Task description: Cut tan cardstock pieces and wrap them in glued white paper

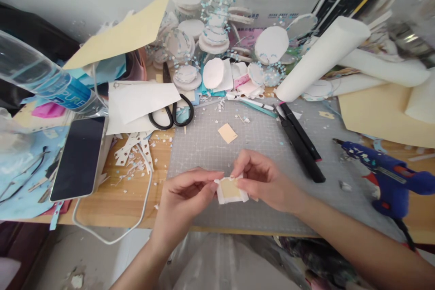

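Note:
A small piece with a pale yellow middle and white folded edges [231,190] is held above the front of the grey cutting mat [204,154]. My left hand [190,195] pinches its left upper corner between thumb and fingers. At its right upper side, my right hand [263,181] grips it, with the index fingertip at the top edge and the thumb over the right side. Beyond my hands a small peach paper square [227,133] lies flat on the mat.
Black scissors [172,111], a phone [79,156] and a water bottle [50,77] are to the left. Black pens [299,142] and a blue glue gun [387,170] lie right. White paper discs [214,36] and a white roll [322,59] crowd the back.

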`<state>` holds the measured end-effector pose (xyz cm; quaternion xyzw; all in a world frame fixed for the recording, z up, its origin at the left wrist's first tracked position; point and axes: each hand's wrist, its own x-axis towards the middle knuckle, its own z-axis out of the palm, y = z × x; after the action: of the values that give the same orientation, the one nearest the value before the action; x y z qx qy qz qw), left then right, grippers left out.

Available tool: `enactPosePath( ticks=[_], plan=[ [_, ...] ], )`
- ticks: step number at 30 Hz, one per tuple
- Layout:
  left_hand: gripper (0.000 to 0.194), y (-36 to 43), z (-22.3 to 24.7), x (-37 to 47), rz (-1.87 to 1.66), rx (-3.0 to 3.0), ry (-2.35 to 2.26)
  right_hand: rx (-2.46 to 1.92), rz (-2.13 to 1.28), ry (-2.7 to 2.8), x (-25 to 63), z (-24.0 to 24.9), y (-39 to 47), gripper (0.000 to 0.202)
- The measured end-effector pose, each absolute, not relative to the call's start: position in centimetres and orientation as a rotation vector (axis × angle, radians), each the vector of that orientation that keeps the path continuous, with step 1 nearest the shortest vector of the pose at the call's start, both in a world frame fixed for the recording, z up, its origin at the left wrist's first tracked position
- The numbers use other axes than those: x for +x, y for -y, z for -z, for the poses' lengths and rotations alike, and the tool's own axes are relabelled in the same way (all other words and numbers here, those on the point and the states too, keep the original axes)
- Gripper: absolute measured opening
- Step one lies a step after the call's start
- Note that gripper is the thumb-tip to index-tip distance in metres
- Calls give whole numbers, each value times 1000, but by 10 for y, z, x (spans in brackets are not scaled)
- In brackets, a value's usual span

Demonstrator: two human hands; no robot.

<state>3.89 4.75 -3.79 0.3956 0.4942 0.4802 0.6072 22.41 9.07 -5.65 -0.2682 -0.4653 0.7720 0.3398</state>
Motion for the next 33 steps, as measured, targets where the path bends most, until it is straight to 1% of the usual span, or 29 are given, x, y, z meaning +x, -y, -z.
enactPosePath(
  ticks=[3,11,17,20,25,27,29,33],
  plan=[
    [21,-48,40,37,-1115,1007,-1079,-682,-2016,1187,224,58,-90,5],
    [20,-50,35,33,-1138,1129,-876,-604,-2104,1000,220,54,-91,10],
    [31,-50,36,31,-1119,1230,-750,-573,-2261,852,222,50,-92,14],
    [35,-50,36,31,-1148,1329,-792,-552,-2309,805,223,49,-94,14],
    [27,-48,35,36,-1305,1492,-1058,-546,-2340,740,224,48,-96,11],
    [24,-46,35,38,-1346,1462,-1160,-573,-2285,795,223,49,-94,8],
    [20,-44,35,40,-1342,1364,-1238,-652,-2164,891,222,49,-92,7],
    [9,-43,39,43,-1272,1000,-1250,-884,-1978,1056,220,52,-89,14]
  ],
)
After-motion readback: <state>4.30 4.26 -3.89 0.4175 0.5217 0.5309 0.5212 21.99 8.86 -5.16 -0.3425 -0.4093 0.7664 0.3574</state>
